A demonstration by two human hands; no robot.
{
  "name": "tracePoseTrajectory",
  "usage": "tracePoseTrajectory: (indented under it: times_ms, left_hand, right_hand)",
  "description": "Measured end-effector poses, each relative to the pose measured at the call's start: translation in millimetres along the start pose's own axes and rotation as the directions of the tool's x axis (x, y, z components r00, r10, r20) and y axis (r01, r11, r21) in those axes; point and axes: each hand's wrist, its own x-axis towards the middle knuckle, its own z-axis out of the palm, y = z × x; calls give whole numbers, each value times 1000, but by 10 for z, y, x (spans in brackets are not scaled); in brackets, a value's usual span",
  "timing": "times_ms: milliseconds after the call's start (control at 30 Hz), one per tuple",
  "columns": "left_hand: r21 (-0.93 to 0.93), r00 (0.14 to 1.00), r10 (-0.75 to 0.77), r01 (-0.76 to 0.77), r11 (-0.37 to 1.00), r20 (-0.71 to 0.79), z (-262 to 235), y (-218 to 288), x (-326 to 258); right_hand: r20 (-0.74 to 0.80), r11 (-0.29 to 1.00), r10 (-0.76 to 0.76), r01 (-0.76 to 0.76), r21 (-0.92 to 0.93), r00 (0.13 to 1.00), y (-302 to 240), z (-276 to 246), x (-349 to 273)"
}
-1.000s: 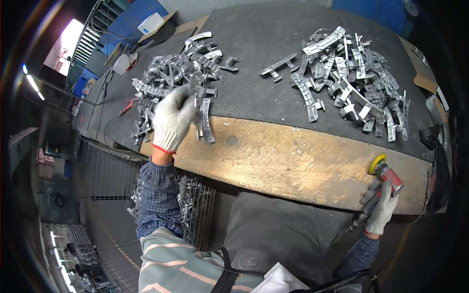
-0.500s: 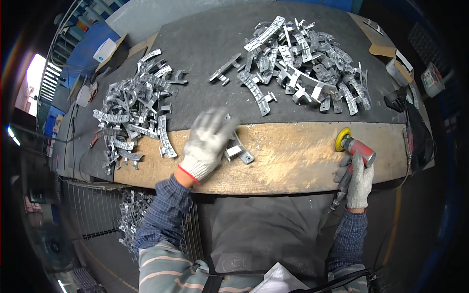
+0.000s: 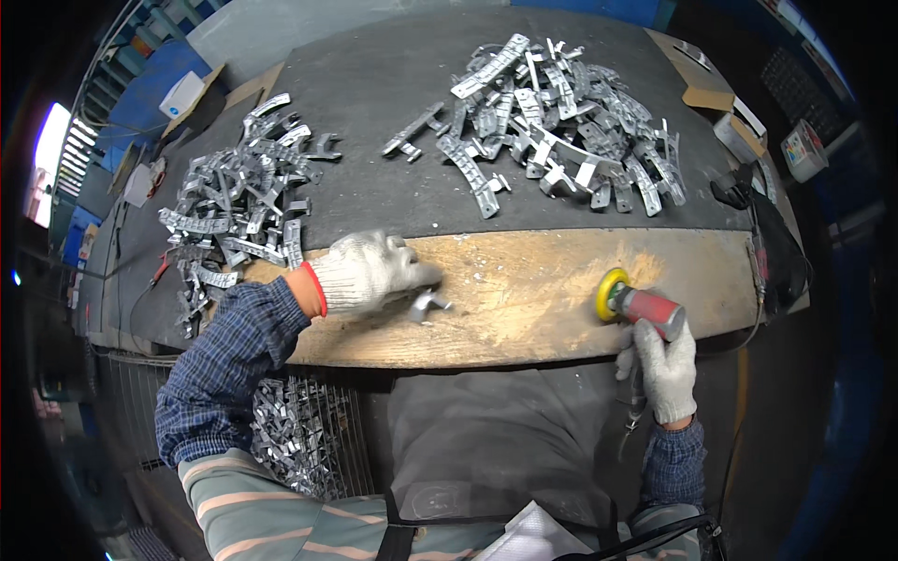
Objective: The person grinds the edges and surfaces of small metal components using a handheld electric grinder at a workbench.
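Observation:
My left hand (image 3: 369, 271), in a white knit glove with a red cuff edge, is over the wooden board (image 3: 524, 323) with its fingers curled round a grey cast metal bracket (image 3: 428, 307). Much of that bracket is hidden under the glove, and the part that shows is blurred. On the right, my gloved right hand (image 3: 669, 369) grips a small air sander (image 3: 655, 313) with a red body. Its round yellow pad (image 3: 613, 294) faces left, over the right part of the board. An air hose fitting (image 3: 636, 407) hangs below that hand.
A large heap of metal brackets (image 3: 571, 131) lies at the back right of the dark mat (image 3: 365, 93); a second heap (image 3: 243, 187) is at the left. Below the board's front edge, a wire basket (image 3: 351, 421) holds more parts. A black bag (image 3: 781, 248) sits at the right edge.
My left hand has turned and shifted a little left and down, and the bracket has moved with it. The sander has come left and slightly lower. The whole view has shifted slightly.

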Motion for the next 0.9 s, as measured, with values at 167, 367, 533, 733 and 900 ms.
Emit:
tracePoseTrajectory:
  times_ms: [167,367,533,733,900]
  left_hand:
    - [-799,990,-141,106,592,27,-74,591,341]
    - [-637,965,-233,103,764,-124,239,1007,618]
    - [-564,952,-286,178,807,-109,258,1117,593]
    - [-564,960,-272,192,803,-60,208,1103,603]
    - [-590,961,-269,180,787,-66,235,1090,605]
  right_hand:
    - [165,909,-119,174,-378,979,-61,104,-57]
    - [312,778,-81,255,-574,947,-411,260,-189]
    - [384,651,84,241,-720,919,-550,353,-205]
    - [451,578,155,290,-763,879,-628,503,-169]
    - [504,548,94,378,-747,859,-654,634,-111]
